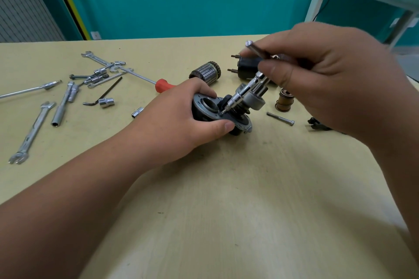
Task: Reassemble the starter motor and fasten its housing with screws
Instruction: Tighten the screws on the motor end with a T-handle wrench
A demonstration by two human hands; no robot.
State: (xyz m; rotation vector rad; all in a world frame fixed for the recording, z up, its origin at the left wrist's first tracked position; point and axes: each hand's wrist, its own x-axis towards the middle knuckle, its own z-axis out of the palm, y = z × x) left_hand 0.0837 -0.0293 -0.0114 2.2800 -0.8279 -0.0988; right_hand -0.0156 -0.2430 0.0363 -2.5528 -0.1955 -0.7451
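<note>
My left fingers point(205, 92) curl over the far rim of the housing point(209, 106) and the thumb presses its near edge, so the left hand point(181, 118) grips it from both sides. The housing sits tilted on the table point(226, 188), about mid-bench, with its round opening turned up toward me.

My right fingers point(275, 72) pinch the slim driver point(246, 89) between thumb and forefinger. The other fingers of the right hand point(335, 79) curl behind the handle, and I cannot tell whether they touch it. The driver slants down to the left, its tip on the housing's flat face just beside the opening. I cannot make out whether it sits in a screw.

Just behind the housing stands a grey cylinder point(255, 101). Farther back lie the armature point(205, 72) and a black solenoid point(247, 70), the latter partly hidden by my right hand. To the right are a brass spool point(284, 100) and a bolt point(280, 118), near each other but not touching. Off to the left lie a red-handled screwdriver point(163, 85), a hex key point(106, 93), sockets point(106, 102) and wrenches point(31, 133), well apart from the housing.
</note>
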